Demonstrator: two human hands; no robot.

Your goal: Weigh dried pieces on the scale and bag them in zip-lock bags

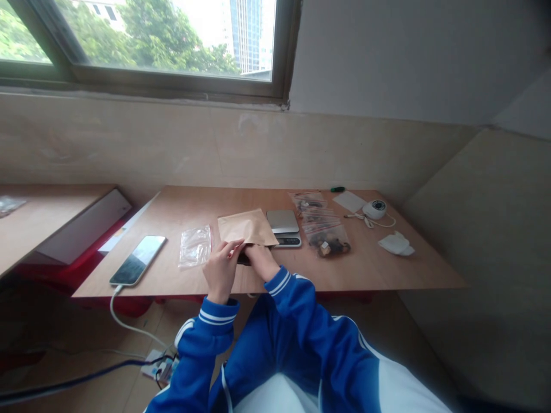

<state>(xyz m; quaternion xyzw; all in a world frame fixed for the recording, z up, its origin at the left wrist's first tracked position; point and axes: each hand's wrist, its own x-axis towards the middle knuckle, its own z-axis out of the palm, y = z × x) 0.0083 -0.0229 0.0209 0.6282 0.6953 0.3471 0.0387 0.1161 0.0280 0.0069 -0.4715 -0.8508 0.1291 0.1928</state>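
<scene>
A brown paper envelope (245, 226) lies on the table in front of me, its near edge lifted. My left hand (220, 268) pinches that near edge between thumb and fingers. Under the same edge reaches my right hand (262, 261), its fingers hidden by the paper, so what they hold is out of sight. A dark patch shows between the two hands; I cannot make out what it is. Just right of the envelope, partly covered by it, sits a silver digital scale (283, 222). A clear zip bag (195, 246) lies flat to the left.
Several zip bags with small parts (325, 232) lie right of the scale. Farther right are a white dome camera (373, 210) with its cable, a white crumpled wrapper (396, 244), a paper sheet (349, 201) and a green-handled tool (338, 189). A charging phone (138, 261) rests at the left edge.
</scene>
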